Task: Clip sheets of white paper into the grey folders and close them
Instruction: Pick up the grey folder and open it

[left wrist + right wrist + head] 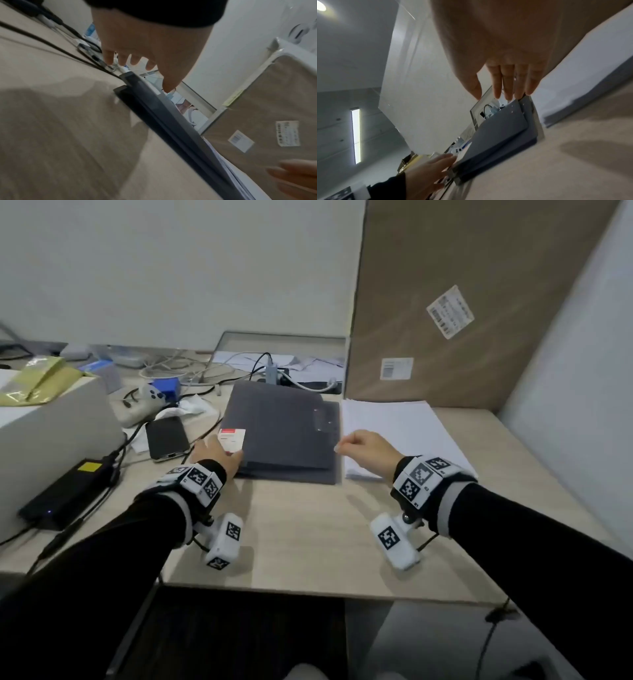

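Note:
A stack of closed grey folders (284, 433) (154, 105) (498, 135) lies in the middle of the desk; the top one has a white label (233, 438) at its left edge. A clip (323, 419) shows on a lower folder at the right. A stack of white paper (404, 433) (582, 81) lies right beside the folders. My left hand (212, 455) (145, 44) (426, 174) reaches to the folders' near left corner with straight fingers, holding nothing. My right hand (363, 445) (505, 54) hovers over the folders' right edge, fingers relaxed and empty.
A black phone (166, 438), a power brick (68, 491) and a white box (51, 422) sit to the left. Cables, a hub (270, 371) and a game controller (150, 397) crowd the back. A tall cardboard box (462, 320) stands behind the paper.

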A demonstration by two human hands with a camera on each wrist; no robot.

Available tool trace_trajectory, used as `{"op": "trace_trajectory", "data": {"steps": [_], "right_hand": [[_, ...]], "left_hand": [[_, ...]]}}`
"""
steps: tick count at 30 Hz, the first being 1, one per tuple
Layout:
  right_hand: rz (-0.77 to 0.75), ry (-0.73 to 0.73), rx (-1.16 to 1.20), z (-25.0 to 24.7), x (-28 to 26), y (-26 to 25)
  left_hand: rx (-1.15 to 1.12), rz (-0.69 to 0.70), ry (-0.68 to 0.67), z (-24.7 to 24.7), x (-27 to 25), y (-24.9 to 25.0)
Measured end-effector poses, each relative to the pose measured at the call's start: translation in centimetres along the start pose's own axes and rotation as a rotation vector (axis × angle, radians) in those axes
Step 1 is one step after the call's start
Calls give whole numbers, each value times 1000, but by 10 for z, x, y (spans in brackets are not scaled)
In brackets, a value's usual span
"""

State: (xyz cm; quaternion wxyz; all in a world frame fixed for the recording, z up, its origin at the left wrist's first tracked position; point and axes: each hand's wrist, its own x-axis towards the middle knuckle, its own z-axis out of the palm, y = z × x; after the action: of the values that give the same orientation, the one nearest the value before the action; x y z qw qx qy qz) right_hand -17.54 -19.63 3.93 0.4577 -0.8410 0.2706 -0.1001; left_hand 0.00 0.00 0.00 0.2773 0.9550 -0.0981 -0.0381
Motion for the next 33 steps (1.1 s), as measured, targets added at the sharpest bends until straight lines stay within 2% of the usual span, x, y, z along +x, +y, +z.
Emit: {"op": "trace_trajectory", "data": {"steps": [4,8,10,16,21,24,26,28,30,33], "right_hand": [[45,-196,-137,33,18,-4],[98,-372,-338,56,32,-10],[107,-390,-388,63,34,-10],[54,-310,-200,55,27,-4],[-28,-70,106,43,0,3],[26,63,241,27,-12,9],[105,47,358,16,-20,13],[134,-36,548,5,-33,14],[77,-36,678,-11,-49,15],[-16,75,757,-45,-73,25]], "left_hand": [[-122,-56,-104,3,9,-3],[-198,-131,-71,-3,21,4],[-276,-171,-80,-9,27,5],[-969,-287,-268,-19,13,12],[-1283,-209,-209,-37,-25,12],[-1346,-145,-223,-48,-55,9],[-1384,-115,-267,-54,-77,9],[-1401,-81,-334,-58,-100,13],[-1396,-48,-408,-60,-122,19],[-1246,-15,-530,-56,-152,31]]}}
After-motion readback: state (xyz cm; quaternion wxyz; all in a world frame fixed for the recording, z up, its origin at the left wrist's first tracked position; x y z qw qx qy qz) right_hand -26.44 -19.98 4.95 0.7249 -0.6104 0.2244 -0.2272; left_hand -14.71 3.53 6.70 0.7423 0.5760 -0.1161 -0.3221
